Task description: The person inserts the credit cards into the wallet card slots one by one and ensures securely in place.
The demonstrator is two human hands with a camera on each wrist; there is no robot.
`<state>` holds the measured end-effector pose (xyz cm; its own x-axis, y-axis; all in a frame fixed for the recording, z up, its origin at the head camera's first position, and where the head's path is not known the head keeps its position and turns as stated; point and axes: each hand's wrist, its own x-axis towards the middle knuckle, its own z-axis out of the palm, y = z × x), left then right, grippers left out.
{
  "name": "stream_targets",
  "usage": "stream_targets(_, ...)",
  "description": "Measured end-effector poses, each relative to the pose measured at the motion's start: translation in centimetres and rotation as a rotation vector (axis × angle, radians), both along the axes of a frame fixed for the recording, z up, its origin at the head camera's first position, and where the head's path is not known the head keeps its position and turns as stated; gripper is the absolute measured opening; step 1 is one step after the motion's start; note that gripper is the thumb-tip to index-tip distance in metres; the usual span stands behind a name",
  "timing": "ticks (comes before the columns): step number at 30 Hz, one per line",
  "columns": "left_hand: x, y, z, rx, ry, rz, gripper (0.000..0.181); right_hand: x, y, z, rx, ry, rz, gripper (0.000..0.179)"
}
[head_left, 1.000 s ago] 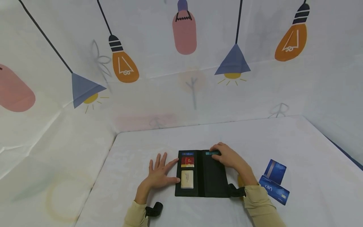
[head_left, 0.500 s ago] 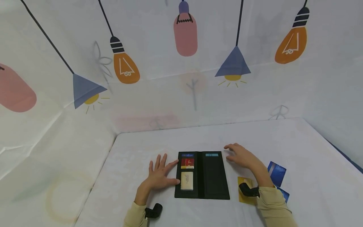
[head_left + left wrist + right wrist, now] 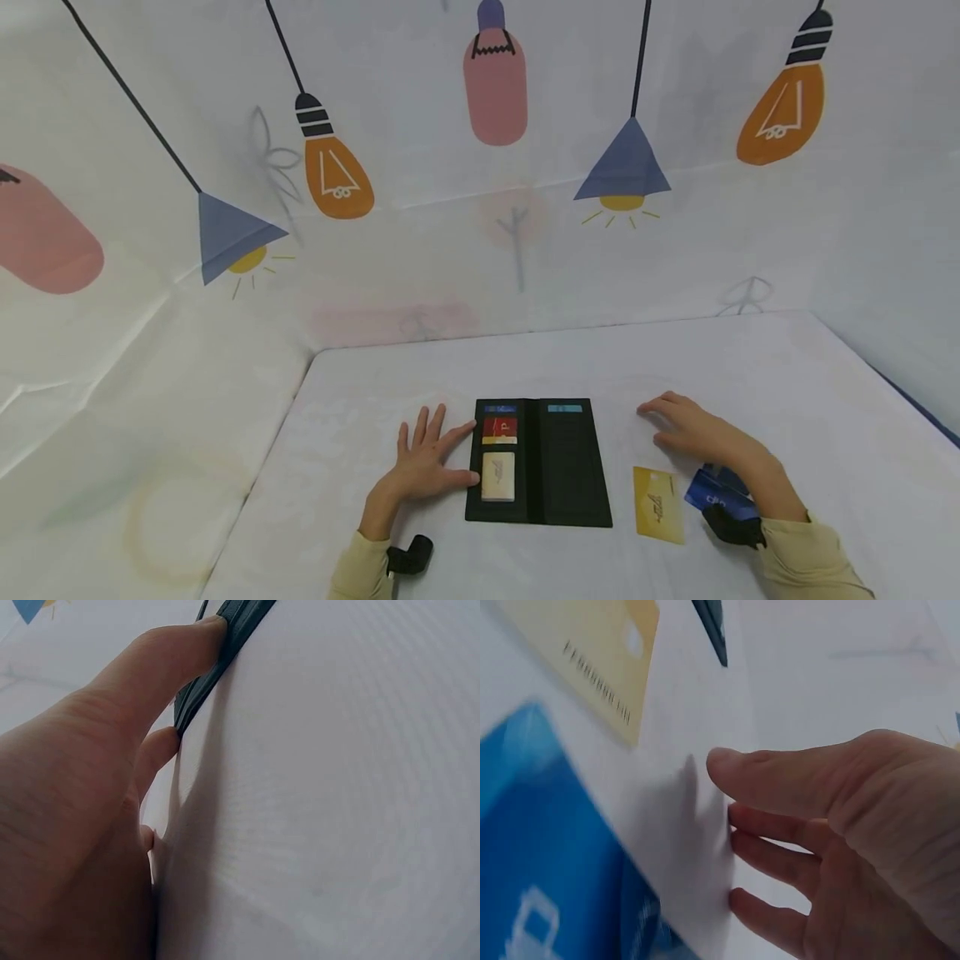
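Note:
A black card wallet [image 3: 576, 475] lies spread flat on the white table. Its left panel holds a blue card [image 3: 500, 409], a red card [image 3: 499, 428] and a pale gold card [image 3: 498, 477]; a light blue card [image 3: 565, 408] peeks from the top of the right panel. My left hand [image 3: 424, 465] has its fingers spread, the thumb and index finger touching the wallet's left edge. Off to the right, my right hand [image 3: 701, 429] holds nothing, fingers relaxed above the table. Below it lie a gold card [image 3: 659, 505] and a blue card [image 3: 712, 493], partly hidden by the wrist.
A second blue card lies mostly hidden under the right forearm. Black wrist cameras sit on both wrists [image 3: 410, 555]. White cloth walls [image 3: 420, 267] printed with lamps and bulbs rise behind and beside the table [image 3: 555, 358].
My right hand has left the wallet's top right and moved right, over the blue cards. The gold card is now uncovered. My left hand stays at the wallet's left edge.

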<state>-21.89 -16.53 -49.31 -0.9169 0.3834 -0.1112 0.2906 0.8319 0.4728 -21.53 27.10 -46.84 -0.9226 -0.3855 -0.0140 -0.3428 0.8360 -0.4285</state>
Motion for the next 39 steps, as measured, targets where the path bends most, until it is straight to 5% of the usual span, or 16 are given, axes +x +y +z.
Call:
stream_targets(11,0.0,0.2,0.2,0.002,0.010,-0.012,0.079,2.3,5.5,1.1,-0.094,-0.219,0.110,0.051)
stream_targets(17,-0.1,0.2,0.2,-0.004,0.008,-0.006,0.079,2.5,8.5,0.4,-0.187,-0.321,0.106,0.071)
stream_targets(23,-0.1,0.2,0.2,-0.006,0.008,-0.006,0.079,2.3,10.2,-0.6,-0.183,-0.216,-0.023,0.060)
stream_targets(31,0.0,0.2,0.3,-0.024,-0.001,0.004,0.079,1.0,9.7,-1.2,-0.022,0.051,-0.137,0.024)
stream_targets(35,0.1,0.2,0.3,-0.029,-0.003,0.002,0.080,0.9,9.6,-1.0,0.002,0.059,-0.154,0.024)
stream_targets(39,0.0,0.2,0.2,-0.021,-0.002,0.002,0.079,1.4,10.1,-0.6,0.017,-0.006,-0.155,0.049)
